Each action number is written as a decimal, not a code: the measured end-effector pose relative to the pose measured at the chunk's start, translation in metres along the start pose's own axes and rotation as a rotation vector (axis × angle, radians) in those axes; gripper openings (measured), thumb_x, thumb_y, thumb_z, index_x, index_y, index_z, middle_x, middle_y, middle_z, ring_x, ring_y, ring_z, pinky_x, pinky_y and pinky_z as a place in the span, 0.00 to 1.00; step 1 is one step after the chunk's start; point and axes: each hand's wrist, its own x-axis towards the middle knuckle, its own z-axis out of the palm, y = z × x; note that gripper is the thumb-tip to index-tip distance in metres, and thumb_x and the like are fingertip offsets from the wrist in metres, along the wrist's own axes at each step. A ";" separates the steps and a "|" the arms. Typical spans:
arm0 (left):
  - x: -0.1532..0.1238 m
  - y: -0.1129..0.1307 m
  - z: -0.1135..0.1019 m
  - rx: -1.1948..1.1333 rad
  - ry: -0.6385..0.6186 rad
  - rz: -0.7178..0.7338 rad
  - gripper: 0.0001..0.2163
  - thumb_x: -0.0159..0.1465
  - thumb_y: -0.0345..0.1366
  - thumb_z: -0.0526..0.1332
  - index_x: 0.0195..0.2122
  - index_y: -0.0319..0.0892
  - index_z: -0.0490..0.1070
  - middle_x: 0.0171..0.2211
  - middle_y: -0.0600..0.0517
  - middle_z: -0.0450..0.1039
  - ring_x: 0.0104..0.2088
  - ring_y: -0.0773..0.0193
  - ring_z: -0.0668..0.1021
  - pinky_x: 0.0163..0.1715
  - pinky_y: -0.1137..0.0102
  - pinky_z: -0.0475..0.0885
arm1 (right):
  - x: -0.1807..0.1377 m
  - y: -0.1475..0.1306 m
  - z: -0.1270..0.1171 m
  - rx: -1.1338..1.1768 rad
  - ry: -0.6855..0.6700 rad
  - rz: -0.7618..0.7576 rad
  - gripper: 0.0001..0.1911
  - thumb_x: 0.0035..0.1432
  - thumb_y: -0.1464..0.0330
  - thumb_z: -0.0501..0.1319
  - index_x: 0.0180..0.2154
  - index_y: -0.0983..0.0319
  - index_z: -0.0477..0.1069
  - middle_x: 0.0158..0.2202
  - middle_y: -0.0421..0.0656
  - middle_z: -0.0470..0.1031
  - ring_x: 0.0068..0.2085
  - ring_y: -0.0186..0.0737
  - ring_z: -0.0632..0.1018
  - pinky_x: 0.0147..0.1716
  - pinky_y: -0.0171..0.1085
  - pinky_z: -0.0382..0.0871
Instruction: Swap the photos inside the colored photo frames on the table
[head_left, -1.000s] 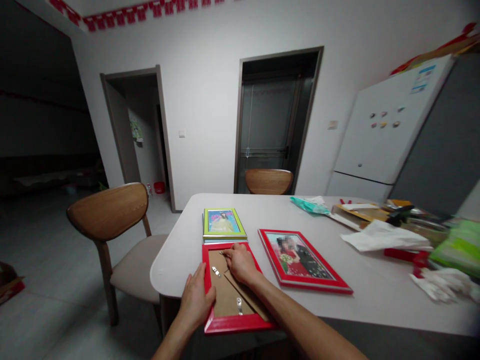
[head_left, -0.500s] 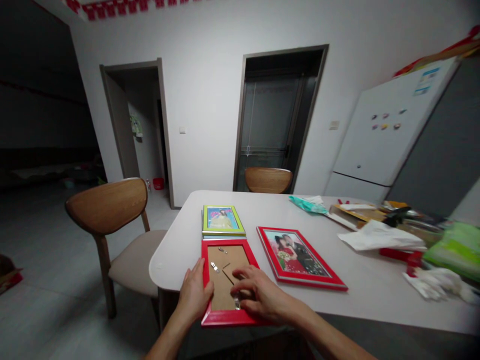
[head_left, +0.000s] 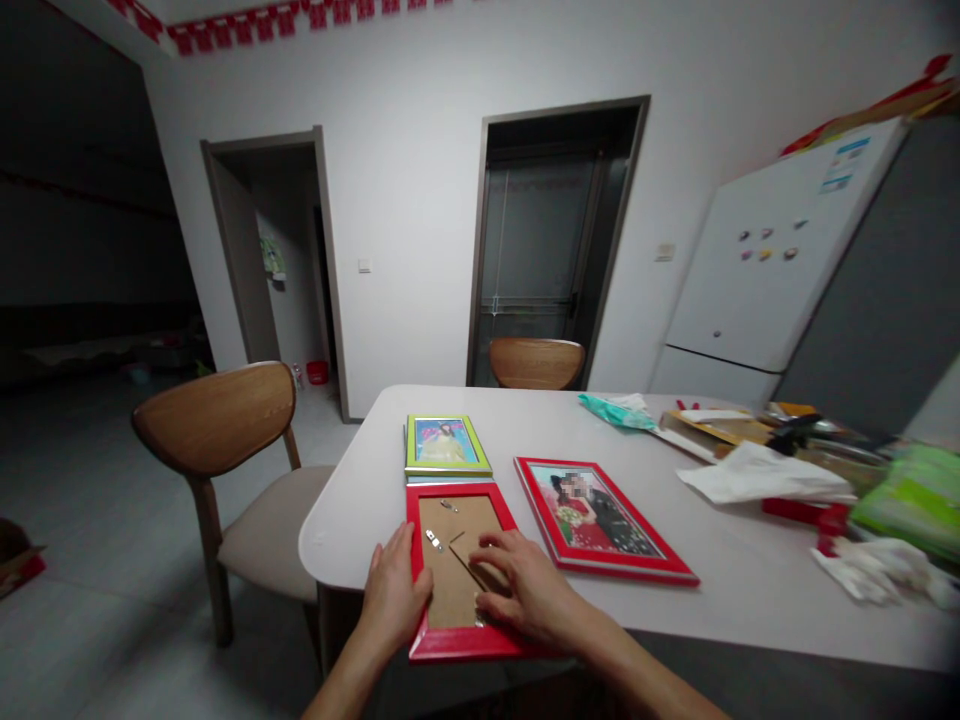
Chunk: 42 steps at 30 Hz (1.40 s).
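A red picture frame (head_left: 455,645) lies back side up at the table's front edge, its brown backing board (head_left: 446,590) showing. Along its left side my left hand (head_left: 396,590) grips the edge, thumb over the rim. My right hand (head_left: 529,590) reaches across the right side with bent fingers on the board; its thumb touches a small metal clip (head_left: 479,617) near the bottom, mostly covered. Two more metal clips show, one at the upper left (head_left: 433,541) and one at the top (head_left: 448,506). A thin dark line or slot (head_left: 466,567) runs slantwise across the board's middle.
A second red frame (head_left: 551,525) with a couple's photo lies face up to the right. Beyond the held frame is a yellow-green framed picture (head_left: 484,455). Paper (head_left: 757,470), packaging and a green bag (head_left: 915,500) crowd the table's right. A chair (head_left: 217,420) stands left.
My right hand's thumb has come down over the lower metal clip, which now shows less. My left hand keeps its place on the frame's edge. The view has tipped slightly.
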 end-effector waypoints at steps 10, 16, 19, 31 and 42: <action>0.001 -0.001 0.003 0.010 0.002 -0.017 0.25 0.53 0.33 0.48 0.54 0.35 0.51 0.56 0.45 0.54 0.55 0.61 0.57 0.55 0.63 0.44 | 0.006 0.000 0.006 0.018 -0.017 -0.044 0.15 0.42 0.62 0.60 0.36 0.56 0.72 0.46 0.43 0.65 0.46 0.42 0.66 0.44 0.38 0.56; 0.002 0.000 0.003 0.017 0.001 -0.009 0.26 0.53 0.33 0.48 0.54 0.34 0.50 0.56 0.45 0.54 0.56 0.60 0.57 0.55 0.62 0.43 | 0.007 0.006 0.007 -0.038 0.061 0.081 0.22 0.43 0.63 0.58 0.44 0.60 0.67 0.42 0.47 0.68 0.42 0.42 0.68 0.41 0.36 0.58; 0.002 0.001 0.003 0.017 -0.001 -0.013 0.26 0.53 0.33 0.49 0.55 0.34 0.50 0.56 0.45 0.53 0.56 0.60 0.56 0.55 0.63 0.43 | 0.009 0.002 0.010 -0.059 0.081 0.087 0.23 0.43 0.66 0.58 0.44 0.59 0.65 0.40 0.46 0.68 0.41 0.41 0.68 0.39 0.35 0.59; 0.003 0.006 -0.002 -0.131 0.075 -0.013 0.24 0.53 0.39 0.52 0.51 0.36 0.56 0.54 0.42 0.57 0.55 0.58 0.59 0.54 0.63 0.49 | 0.019 -0.006 -0.003 0.003 0.175 0.152 0.22 0.38 0.72 0.57 0.41 0.61 0.67 0.38 0.45 0.70 0.41 0.41 0.69 0.39 0.34 0.60; 0.012 -0.042 -0.050 -0.838 0.162 -0.218 0.12 0.56 0.37 0.52 0.41 0.40 0.59 0.24 0.54 0.73 0.23 0.66 0.76 0.23 0.73 0.69 | 0.021 -0.014 -0.022 0.015 0.241 0.138 0.19 0.50 0.63 0.53 0.44 0.63 0.65 0.42 0.47 0.70 0.43 0.42 0.69 0.41 0.37 0.60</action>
